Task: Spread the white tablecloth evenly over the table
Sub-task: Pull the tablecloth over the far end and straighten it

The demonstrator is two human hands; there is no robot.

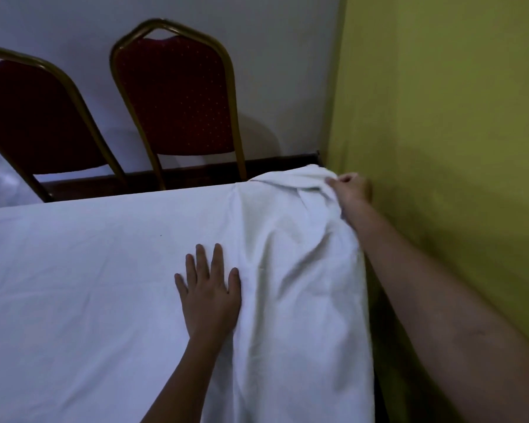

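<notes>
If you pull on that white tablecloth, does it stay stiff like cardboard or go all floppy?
Probably floppy: the white tablecloth bunches into soft folds where the right hand grips its far corner. It likely slides easily too, since the left hand lies flat on it, perhaps to pin it. It looks thin, so probably light.

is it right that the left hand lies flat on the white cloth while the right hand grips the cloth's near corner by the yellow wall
Not quite: the head view shows the right hand gripping the far corner of the tablecloth, by the chairs. The left hand does lie flat, and the yellow wall is alongside.
</notes>
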